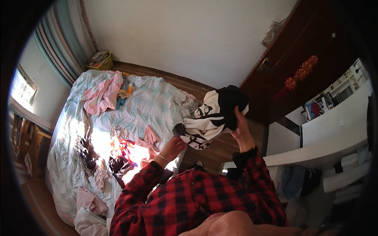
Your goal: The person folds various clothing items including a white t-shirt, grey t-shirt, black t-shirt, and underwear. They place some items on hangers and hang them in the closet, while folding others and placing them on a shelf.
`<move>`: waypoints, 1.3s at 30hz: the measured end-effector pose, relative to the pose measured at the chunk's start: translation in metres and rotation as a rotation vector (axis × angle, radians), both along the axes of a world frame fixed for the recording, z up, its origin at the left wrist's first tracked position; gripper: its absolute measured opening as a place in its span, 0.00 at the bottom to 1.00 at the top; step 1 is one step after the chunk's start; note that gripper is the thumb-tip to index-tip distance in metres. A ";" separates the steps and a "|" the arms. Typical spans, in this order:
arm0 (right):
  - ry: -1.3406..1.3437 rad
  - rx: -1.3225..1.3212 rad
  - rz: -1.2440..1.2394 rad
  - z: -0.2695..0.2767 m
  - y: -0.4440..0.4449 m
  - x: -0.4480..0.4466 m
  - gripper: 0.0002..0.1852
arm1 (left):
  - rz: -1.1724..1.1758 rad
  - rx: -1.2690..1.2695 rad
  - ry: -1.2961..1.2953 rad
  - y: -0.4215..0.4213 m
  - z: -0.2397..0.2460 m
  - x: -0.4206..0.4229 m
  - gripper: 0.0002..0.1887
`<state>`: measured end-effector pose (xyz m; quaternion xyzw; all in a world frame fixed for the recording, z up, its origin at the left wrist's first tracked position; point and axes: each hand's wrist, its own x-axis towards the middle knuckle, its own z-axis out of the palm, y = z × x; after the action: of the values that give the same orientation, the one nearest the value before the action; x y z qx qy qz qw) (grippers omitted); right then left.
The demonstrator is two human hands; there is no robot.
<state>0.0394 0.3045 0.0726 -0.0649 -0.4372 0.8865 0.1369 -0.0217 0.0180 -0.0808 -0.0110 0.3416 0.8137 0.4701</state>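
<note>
A black and white garment with dark print [206, 124] is held up in front of me, bunched between both hands. My left hand [174, 147] grips its lower left end, where a dark edge shows; the fingertips are partly behind the cloth. On the other side my right hand [242, 129] holds the black part, thumb upward. Left of the garment lies a bed with a pale blue and white cover [147, 97]. Strewn over it are a pink cloth [103, 94], a dusty pink garment [147, 141], dark garments [118, 166] and a folded pale pink garment [91, 202].
A yellow-green basket of books or papers [103, 62] stands beyond the bed. At the right is a dark wooden door [289, 56] with a red decoration. Open shelves with clothes [292, 180] stand close on my right. A wooden chair or stand [37, 147] is at the far left.
</note>
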 end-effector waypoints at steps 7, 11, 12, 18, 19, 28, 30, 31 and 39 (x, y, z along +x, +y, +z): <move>-0.038 0.090 0.009 0.007 0.047 0.058 0.25 | 0.289 -0.353 1.213 0.093 0.052 0.025 0.19; -0.016 0.088 -0.083 0.014 0.066 0.076 0.25 | -0.306 -0.383 0.998 0.143 0.059 0.044 0.20; -0.029 0.058 -0.141 0.016 0.074 0.081 0.25 | -0.350 -0.488 1.097 0.153 0.057 0.048 0.20; -0.110 0.062 -0.353 -0.023 0.138 0.118 0.23 | 0.650 -0.562 0.961 0.171 0.109 -0.002 0.18; -0.243 0.041 -0.406 -0.038 0.150 0.121 0.22 | 0.637 -0.486 1.027 0.169 0.129 -0.008 0.18; -0.166 0.668 -0.431 -0.029 0.113 0.145 0.21 | 0.185 -0.097 1.117 0.228 0.248 0.052 0.12; 0.051 1.070 -0.421 -0.001 0.077 0.128 0.18 | 0.051 -0.135 1.147 0.233 0.253 0.055 0.11; -0.030 1.104 -0.427 0.012 0.067 0.119 0.18 | 0.004 -0.104 1.169 0.233 0.255 0.053 0.11; -0.436 1.715 -0.752 0.056 0.121 0.097 0.11 | -0.026 -0.516 2.023 0.192 0.247 -0.044 0.14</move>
<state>0.1365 0.4250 0.1288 -0.2421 -0.9033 0.1315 0.3288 -0.0652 0.2101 0.1659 0.5794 0.7393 0.3403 -0.0435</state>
